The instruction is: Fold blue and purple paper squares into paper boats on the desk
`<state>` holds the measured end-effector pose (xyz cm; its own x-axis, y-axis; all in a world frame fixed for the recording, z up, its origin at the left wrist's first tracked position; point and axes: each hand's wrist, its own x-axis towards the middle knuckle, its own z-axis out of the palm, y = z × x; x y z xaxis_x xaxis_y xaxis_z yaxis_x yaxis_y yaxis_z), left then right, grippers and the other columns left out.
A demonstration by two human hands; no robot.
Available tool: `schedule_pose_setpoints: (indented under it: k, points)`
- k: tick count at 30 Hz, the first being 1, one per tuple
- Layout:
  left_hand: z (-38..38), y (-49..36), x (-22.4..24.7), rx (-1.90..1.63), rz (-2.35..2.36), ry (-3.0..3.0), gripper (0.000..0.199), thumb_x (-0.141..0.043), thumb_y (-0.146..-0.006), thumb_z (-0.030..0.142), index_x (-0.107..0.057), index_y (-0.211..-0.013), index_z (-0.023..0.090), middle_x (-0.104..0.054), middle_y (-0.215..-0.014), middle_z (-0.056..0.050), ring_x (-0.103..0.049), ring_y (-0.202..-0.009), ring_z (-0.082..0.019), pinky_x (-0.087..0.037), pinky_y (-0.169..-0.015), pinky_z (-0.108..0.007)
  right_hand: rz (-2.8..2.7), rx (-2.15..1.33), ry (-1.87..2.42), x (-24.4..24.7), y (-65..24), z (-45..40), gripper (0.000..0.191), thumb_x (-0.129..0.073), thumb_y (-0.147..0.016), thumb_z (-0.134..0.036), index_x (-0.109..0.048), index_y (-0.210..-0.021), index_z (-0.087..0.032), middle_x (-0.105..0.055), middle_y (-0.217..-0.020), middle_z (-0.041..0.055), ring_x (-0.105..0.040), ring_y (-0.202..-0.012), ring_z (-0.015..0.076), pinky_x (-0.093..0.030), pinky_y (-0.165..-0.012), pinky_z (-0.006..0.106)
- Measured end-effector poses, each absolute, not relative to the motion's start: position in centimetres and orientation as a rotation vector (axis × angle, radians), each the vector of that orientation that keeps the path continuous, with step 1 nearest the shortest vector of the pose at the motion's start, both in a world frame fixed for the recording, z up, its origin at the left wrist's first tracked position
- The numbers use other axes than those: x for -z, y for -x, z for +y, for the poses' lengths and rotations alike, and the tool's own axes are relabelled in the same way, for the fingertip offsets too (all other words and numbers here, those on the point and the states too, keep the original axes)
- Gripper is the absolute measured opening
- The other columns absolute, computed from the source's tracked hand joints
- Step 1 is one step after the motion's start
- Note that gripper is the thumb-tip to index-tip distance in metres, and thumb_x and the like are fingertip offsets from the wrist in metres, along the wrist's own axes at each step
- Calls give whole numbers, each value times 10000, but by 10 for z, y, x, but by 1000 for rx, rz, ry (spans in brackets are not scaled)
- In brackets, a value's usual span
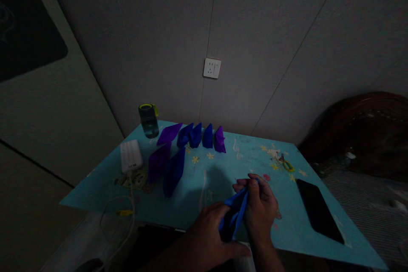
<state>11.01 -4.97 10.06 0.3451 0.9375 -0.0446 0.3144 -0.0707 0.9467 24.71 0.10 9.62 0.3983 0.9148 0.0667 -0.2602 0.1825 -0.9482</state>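
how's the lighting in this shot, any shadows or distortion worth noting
Head view: dim overall, corners darkest; the turquoise table is the brightest area. A soft shadow falls on it beyond the hands, left hand and right hand, which hold blue paper. Wall seams splay outward, wide-angle distortion.

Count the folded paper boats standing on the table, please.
7: five in a back row, two nearer. Both hands hold another blue paper.

Bottle (148,120), power bank (130,156), phone (319,211), folded paper boats (194,136) on table (223,165).
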Motion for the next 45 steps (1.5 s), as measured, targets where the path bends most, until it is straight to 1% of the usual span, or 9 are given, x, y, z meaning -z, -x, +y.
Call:
schedule_pose_setpoints:
  k: [5,8,10,14,21,27,33,40,45]
  points:
    - [-46,-117,-86,-811,1257,-1611,259,-561,-883,286,-650,-1113,208,-700,-1047,-80,-626,-985,-241,-448,-900,-352,-692,-914,1078,-92,-241,3,545,-728,-765,-509,-559,-1181,-199,-761,-790,28,-717,-619,166,-568,-557,251]
    - [-42,-114,-76,-898,1193,-1469,290,-545,-899,302,-548,-1174,210,-689,-892,-45,-638,-805,-191,-467,-743,-296,-714,-1034,1128,-82,-240,4,649,-719,-738,-570,-546,-1243,-200,-768,-795,39,-718,-632,194,-560,-540,272]
    - [-37,-112,-73,-993,1112,-1325,321,-535,-904,291,-466,-1208,213,-666,-806,-9,-626,-707,-157,-456,-667,-258,-783,-1136,1183,-76,-239,3,628,-731,-678,-629,-644,-1089,-162,-764,-744,58,-709,-613,219,-546,-510,282]
    - [-30,-114,-72,-1094,1082,-1135,310,-590,-862,280,-450,-1128,205,-636,-768,12,-635,-708,-146,-462,-663,-242,-908,-1250,1206,-73,-234,-1,562,-709,-656,-686,-703,-776,-137,-753,-697,81,-693,-594,231,-537,-514,298]
    - [-32,-117,-61,-1036,1071,-1062,615,-719,-773,327,-416,-1284,168,-675,-809,-15,-642,-723,-160,-494,-667,-256,-764,-1137,1172,-71,-230,-6,504,-676,-739,-653,-683,-791,-152,-726,-652,42,-614,-486,162,-488,-458,251]
    - [-26,-102,-67,-975,1061,-1113,405,-666,-792,512,-629,-910,126,-683,-801,-45,-661,-724,-197,-544,-678,-302,-985,-1463,992,-70,-234,-3,480,-674,-776,-615,-687,-804,-137,-677,-595,14,-528,-421,106,-433,-409,204]
    - [-25,-100,-76,-909,1122,-1208,459,-660,-763,593,-654,-828,139,-695,-695,-35,-668,-660,-201,-537,-650,-295,-989,-1499,896,-69,-232,-14,470,-648,-813,-595,-647,-727,-133,-572,-487,-37,-440,-344,67,-391,-363,180]
    - [-27,-100,-67,-779,1099,-1250,502,-595,-771,648,-616,-749,147,-589,-468,2,-560,-406,-160,-428,-433,-255,-900,-1421,953,-72,-232,-12,480,-650,-808,-609,-670,-728,-135,-624,-542,-7,-489,-410,82,-387,-399,173]
    - [-27,-96,-63,-731,1095,-1336,446,-603,-784,602,-611,-718,160,-592,-462,7,-527,-389,-135,-384,-432,-236,-774,-1512,858,-70,-229,-14,472,-643,-826,-595,-677,-747,-131,-676,-600,28,-565,-460,110,-439,-456,198]
